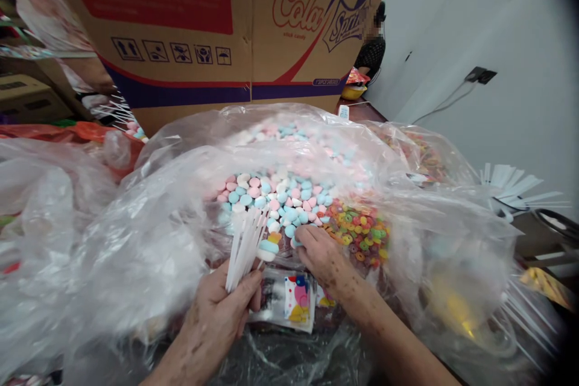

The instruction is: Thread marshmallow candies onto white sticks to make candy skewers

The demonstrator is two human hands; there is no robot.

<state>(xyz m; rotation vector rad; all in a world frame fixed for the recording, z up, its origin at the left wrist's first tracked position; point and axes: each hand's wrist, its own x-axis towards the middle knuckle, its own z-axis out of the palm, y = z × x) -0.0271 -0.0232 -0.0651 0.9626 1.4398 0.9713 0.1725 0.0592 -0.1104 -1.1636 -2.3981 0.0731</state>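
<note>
My left hand (pixel 221 307) is closed round a bundle of white sticks (pixel 244 244); one stick carries a blue and white candy (pixel 268 249) at its tip. My right hand (pixel 321 253) reaches into a clear plastic bag (pixel 149 241), its fingers curled among pink, blue and white candies (pixel 271 196). What its fingertips hold is hidden. A heap of small multicoloured ring candies (pixel 362 232) lies just right of that hand. Under both hands lies a stack of printed wrappers (pixel 289 301).
A big cardboard carton (pixel 203 30) stands behind the bags. More clear bags lie left (pixel 40 193) and right (pixel 452 289). White sticks (pixel 515 190) fan out at the right by a dark pan (pixel 556 223). A seated person (pixel 373 48) is far back.
</note>
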